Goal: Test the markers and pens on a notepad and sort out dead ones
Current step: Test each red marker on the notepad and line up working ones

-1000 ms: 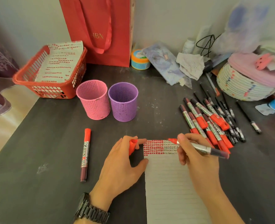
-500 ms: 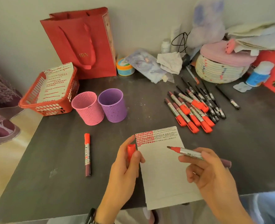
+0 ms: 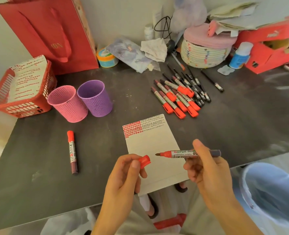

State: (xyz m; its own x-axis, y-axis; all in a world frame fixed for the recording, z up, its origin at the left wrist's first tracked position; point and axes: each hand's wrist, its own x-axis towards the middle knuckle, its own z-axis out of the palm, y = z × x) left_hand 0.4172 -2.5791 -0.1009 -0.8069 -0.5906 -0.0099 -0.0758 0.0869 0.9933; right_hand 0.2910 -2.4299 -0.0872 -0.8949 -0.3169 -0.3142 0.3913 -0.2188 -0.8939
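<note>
We are looking down on the notepad [image 3: 153, 145], which is lying on the dark table [image 3: 242, 124] with its near end hanging over the table's edge. Rows of red dabs and thin black scribbles are filling the pad's far end. Over the pad's near half the right hand [image 3: 208, 173] is holding an uncapped red marker [image 3: 187, 153] level, thumb on top and fingers curled underneath, clamped on the barrel. The tip is pointing left. Whether it is touching the paper, we cannot tell. At the pad's near left edge the left hand [image 3: 123, 175] is pinching the red cap [image 3: 144, 161] between thumb and forefinger, with the other fingers curling beneath it. A small gap is separating cap and tip.

Well to the left of the pad a lone capped marker [image 3: 72, 151] is lying flat. Beyond the pad's far right corner a pile of red markers [image 3: 176, 99] is fanning out, with black pens [image 3: 196, 89] lying against its far side. Beyond the pad's far left corner a pink cup [image 3: 67, 103] and a purple cup [image 3: 95, 99] are standing side by side, touching. Further left of them a red basket [image 3: 21, 106] is holding marked sheets of paper. A red bag [image 3: 55, 31] is standing against the wall behind it, and far beyond the pad to the right a woven basket [image 3: 204, 55] is sitting under a pink lid.
</note>
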